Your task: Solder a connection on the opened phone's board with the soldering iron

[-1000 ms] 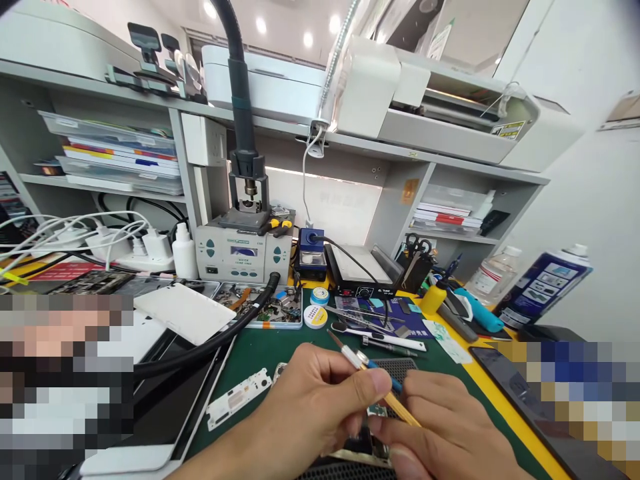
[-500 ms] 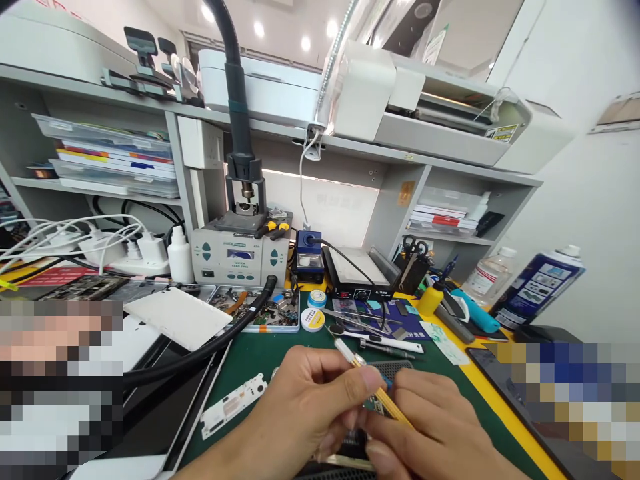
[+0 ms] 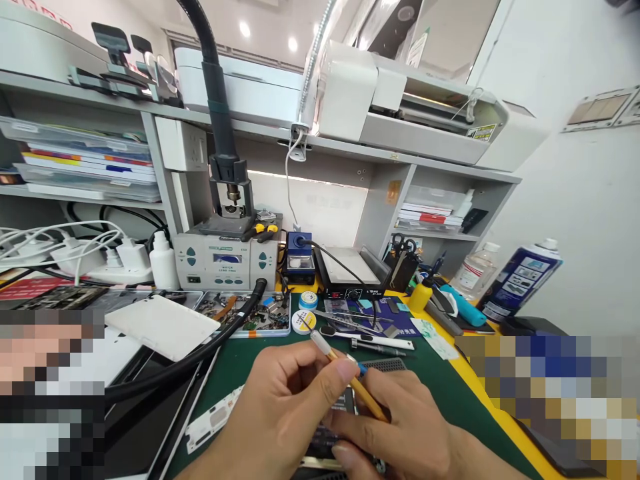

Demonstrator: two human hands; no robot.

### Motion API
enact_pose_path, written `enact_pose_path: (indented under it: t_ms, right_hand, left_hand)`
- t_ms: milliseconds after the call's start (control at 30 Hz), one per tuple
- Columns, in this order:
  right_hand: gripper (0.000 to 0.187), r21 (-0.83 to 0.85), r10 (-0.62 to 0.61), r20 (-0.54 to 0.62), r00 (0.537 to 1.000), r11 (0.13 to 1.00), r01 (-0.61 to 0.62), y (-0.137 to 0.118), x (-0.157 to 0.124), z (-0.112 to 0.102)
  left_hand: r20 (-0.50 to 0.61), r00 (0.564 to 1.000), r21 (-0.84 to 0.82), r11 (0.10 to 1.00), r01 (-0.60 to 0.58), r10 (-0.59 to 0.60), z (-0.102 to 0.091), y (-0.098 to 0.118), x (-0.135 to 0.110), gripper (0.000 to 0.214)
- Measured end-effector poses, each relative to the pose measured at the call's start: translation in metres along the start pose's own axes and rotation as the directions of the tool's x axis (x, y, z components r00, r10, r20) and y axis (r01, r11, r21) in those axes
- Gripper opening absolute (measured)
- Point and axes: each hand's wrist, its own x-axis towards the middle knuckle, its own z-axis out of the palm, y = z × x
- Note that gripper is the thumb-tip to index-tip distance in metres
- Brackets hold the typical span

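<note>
The L hand [image 3: 280, 400] is at btm mid of the frame. Its thumb & pointer finger pinch a yellow tool [image 3: 369, 400] w/ a pale front bit. The thin tip points to the upper L; the back end is by the R hand [image 3: 410, 417], at btm R of mid. The R hand's fingers are bent. A bit of a blue thing [image 3: 362, 368] shows by them, but can't tell if that hand grips it. An opened gadget [image 3: 325, 437] is under both hands at btm mid, mostly hidden. A gray pad w/ holes [image 3: 385, 365] pokes out behind the R hand.

A green mat [image 3: 240, 353] lies below. On it, at btm L of mid, a white plate [image 3: 205, 427] is next to the L hand. Near mid frame: a small round tub [image 3: 304, 322], w/ a white brush [image 3: 383, 341] to its R. Mid L has a tray of tiny parts [image 3: 273, 332] & a gray box w/ a screen [image 3: 225, 243] behind it. Far R, about mid ht, a big blue can [image 3: 520, 280] leans.
</note>
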Motion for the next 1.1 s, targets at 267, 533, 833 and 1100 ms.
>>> enact_pose_path:
  t_ms: [267, 533, 833, 1100]
  right_hand:
    - [0.043, 0.040, -0.038, 0.091, 0.995, 0.999, 0.034, -0.002, 0.000, 0.011]
    - [0.047, -0.076, -0.101, 0.100, 0.990, 0.991, 0.109, -0.005, -0.003, 0.011]
    - [0.040, -0.048, -0.056, -0.032, 0.998, 0.997, 0.054, -0.004, -0.001, 0.010]
    - [0.021, 0.128, 0.052, -0.271, 0.961, 0.992, -0.018, -0.002, 0.005, 0.005]
  left_hand:
    - [0.092, 0.984, 0.254, 0.952, -0.173, 0.154, 0.003, 0.001, -0.002, 0.038]
    - [0.107, 0.991, 0.057, 0.995, 0.080, -0.086, 0.004, -0.002, 0.003, 0.046]
    - [0.145, 0.963, -0.171, 0.952, 0.252, -0.229, 0.003, -0.009, 0.011, 0.050]
    - [0.186, 0.906, -0.316, 0.850, 0.422, -0.381, -0.002, -0.018, 0.015, 0.050]
